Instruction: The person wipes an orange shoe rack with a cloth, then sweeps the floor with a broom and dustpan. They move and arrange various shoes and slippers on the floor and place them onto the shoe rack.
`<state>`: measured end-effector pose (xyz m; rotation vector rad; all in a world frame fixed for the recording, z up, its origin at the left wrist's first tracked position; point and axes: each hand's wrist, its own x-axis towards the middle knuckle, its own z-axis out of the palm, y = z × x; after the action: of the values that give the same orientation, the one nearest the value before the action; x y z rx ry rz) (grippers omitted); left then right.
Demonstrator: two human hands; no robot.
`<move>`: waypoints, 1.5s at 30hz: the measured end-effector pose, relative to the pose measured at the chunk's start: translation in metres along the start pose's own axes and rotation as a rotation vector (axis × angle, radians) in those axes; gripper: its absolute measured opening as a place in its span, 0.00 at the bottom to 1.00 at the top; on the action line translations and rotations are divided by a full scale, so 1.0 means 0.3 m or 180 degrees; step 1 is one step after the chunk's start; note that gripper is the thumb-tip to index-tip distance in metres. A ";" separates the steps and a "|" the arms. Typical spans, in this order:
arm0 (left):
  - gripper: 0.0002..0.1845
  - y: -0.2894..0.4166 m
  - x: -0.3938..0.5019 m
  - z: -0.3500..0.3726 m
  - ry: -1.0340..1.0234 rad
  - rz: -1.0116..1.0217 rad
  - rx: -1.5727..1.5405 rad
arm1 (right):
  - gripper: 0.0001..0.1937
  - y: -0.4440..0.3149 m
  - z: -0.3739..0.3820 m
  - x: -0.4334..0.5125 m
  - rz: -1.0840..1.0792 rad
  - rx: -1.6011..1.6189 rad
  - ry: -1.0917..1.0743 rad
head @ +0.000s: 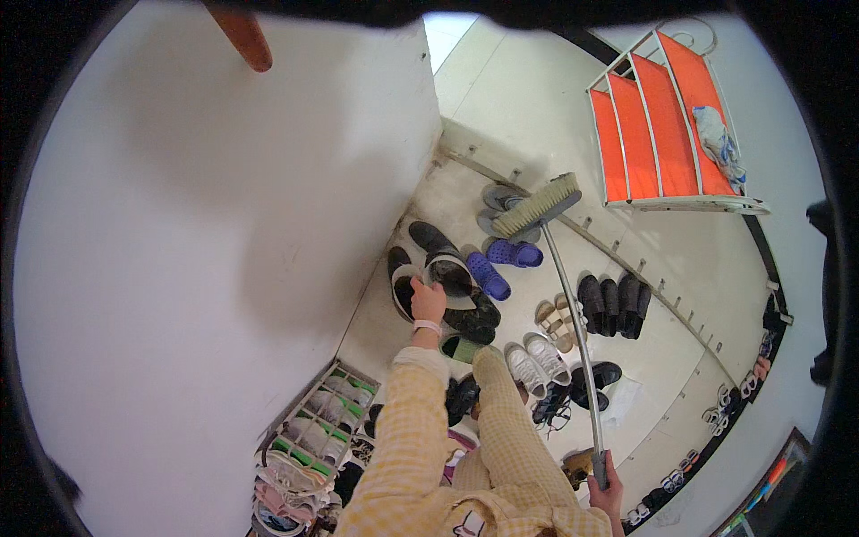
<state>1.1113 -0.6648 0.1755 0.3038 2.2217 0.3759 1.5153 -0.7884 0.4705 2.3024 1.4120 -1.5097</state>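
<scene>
My left hand [427, 300], with a pale band at its wrist, grips the light rim of a black boot [448, 274]. A second black boot [400, 285] stands close against the wall side of that hand; whether its rim is also pinched, I cannot tell. Low on the right, my right hand [607, 498] is closed around the grey grip of a long-handled broom [569, 295]. The broom's pale-bristled head [537, 205] is held out over grey slippers [500, 198], partly hiding them. Purple clogs [503, 265] lie beside the boots.
White sneakers [537, 366], beige sandals [560, 322] and dark shoes [614, 305] cover the floor to the right. A floor track [611, 252] runs diagonally behind them. An orange-shelved rack [661, 127] stands at upper right. A wire shoe rack [322, 426] is by the white wall [168, 268].
</scene>
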 end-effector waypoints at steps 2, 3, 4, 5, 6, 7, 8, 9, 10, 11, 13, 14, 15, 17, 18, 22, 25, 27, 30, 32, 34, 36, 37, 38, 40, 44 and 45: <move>0.43 -0.009 -0.001 -0.036 -0.0610 0.0141 0.0220 | 0.33 0.013 0.011 -0.002 -0.0081 0.0111 0.0052; 0.49 -0.024 -0.007 -0.054 -0.0851 0.0150 0.0201 | 0.32 0.019 0.017 0.002 -0.0121 0.0193 0.0047; 0.55 -0.043 -0.012 -0.071 -0.0913 0.0355 0.0231 | 0.32 0.024 0.021 0.005 -0.0204 0.0342 0.0016; 0.54 -0.067 -0.028 -0.078 -0.0790 0.0460 0.0117 | 0.32 0.027 0.023 0.009 -0.0173 0.0223 0.0004; 0.54 -0.092 -0.042 -0.086 -0.0657 0.0575 -0.0003 | 0.32 0.029 0.025 0.015 -0.0201 0.0192 -0.0014; 0.51 -0.122 -0.063 -0.091 -0.0408 0.0621 0.0046 | 0.32 0.030 0.025 0.019 -0.0314 0.0205 -0.0018; 0.48 -0.151 -0.085 -0.096 -0.0187 0.0475 0.0046 | 0.32 0.030 0.024 0.022 -0.0234 0.0164 -0.0064; 0.43 -0.177 -0.102 -0.100 -0.0070 0.0552 -0.0169 | 0.32 0.029 0.024 0.027 -0.0242 0.0167 -0.0089; 0.39 -0.205 -0.122 -0.105 0.0036 0.0567 -0.0296 | 0.32 0.028 0.022 0.027 -0.0243 0.0164 -0.0121; 0.34 -0.227 -0.135 -0.109 0.0130 0.0517 -0.0403 | 0.32 0.027 0.022 0.023 -0.0267 0.0120 -0.0128; 0.19 -0.259 -0.159 -0.104 0.0552 0.0481 -0.0093 | 0.32 0.028 0.021 0.024 -0.0381 0.0047 -0.0142; 0.17 -0.266 -0.157 -0.100 0.0636 0.0455 0.0285 | 0.32 0.028 0.024 0.024 -0.0277 0.0039 -0.0179; 0.16 -0.269 -0.153 -0.094 0.0670 0.0358 0.0630 | 0.32 0.026 0.025 0.028 -0.0236 0.0047 -0.0203; 0.16 -0.279 -0.143 -0.085 0.0753 0.0569 0.0437 | 0.32 0.025 0.033 0.026 -0.0063 0.0001 -0.0252; 0.16 -0.281 -0.133 -0.078 0.0717 0.0574 0.0441 | 0.32 0.028 0.033 0.025 0.0065 -0.0059 -0.0274; 0.17 -0.310 -0.062 -0.120 0.0501 0.0412 0.0452 | 0.32 0.048 0.041 0.019 -0.0214 -0.0019 -0.0307; 0.18 -0.331 0.006 -0.181 0.0404 0.0521 0.0469 | 0.32 0.068 0.070 0.024 -0.0317 0.0019 -0.0257; 0.18 -0.331 0.028 -0.209 0.0417 0.0722 0.0633 | 0.32 0.077 0.089 0.031 -0.0489 -0.0152 -0.0225; 0.19 -0.310 0.019 -0.235 0.0354 0.0617 0.0303 | 0.33 0.081 0.096 0.033 -0.0543 -0.0212 -0.0198; 0.20 -0.292 -0.030 -0.242 0.0723 0.0687 -0.0494 | 0.32 0.079 0.084 0.031 -0.0422 -0.0090 -0.0210; 0.22 -0.278 -0.104 -0.247 0.1341 0.1082 -0.0554 | 0.32 0.078 0.067 0.034 -0.0248 0.0142 -0.0266; 0.24 -0.261 -0.172 -0.248 0.2208 0.1862 0.0067 | 0.32 0.080 0.057 0.044 -0.0159 0.0030 -0.0243; 0.25 -0.254 -0.211 -0.237 0.2017 0.2087 0.0455 | 0.32 0.081 0.054 0.050 -0.0298 0.0020 -0.0219; 0.26 -0.244 -0.252 -0.213 0.1843 0.2357 0.0746 | 0.32 0.081 0.056 0.059 -0.0214 0.0016 -0.0217; 0.27 -0.224 -0.308 -0.150 0.0709 0.2356 0.0805 | 0.32 0.078 0.059 0.073 -0.0284 0.0010 -0.0145; 0.28 -0.183 -0.253 0.004 0.0473 0.1402 -0.0124 | 0.33 0.062 0.047 0.073 0.0578 0.0282 -0.0249; 0.29 -0.182 -0.209 0.029 0.0761 0.1216 0.0072 | 0.33 0.059 0.037 0.069 0.0787 0.0345 -0.0278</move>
<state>1.1520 -0.7353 0.1947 0.7338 2.3997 0.6190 1.5221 -0.7904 0.4421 2.3344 1.0048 -1.6223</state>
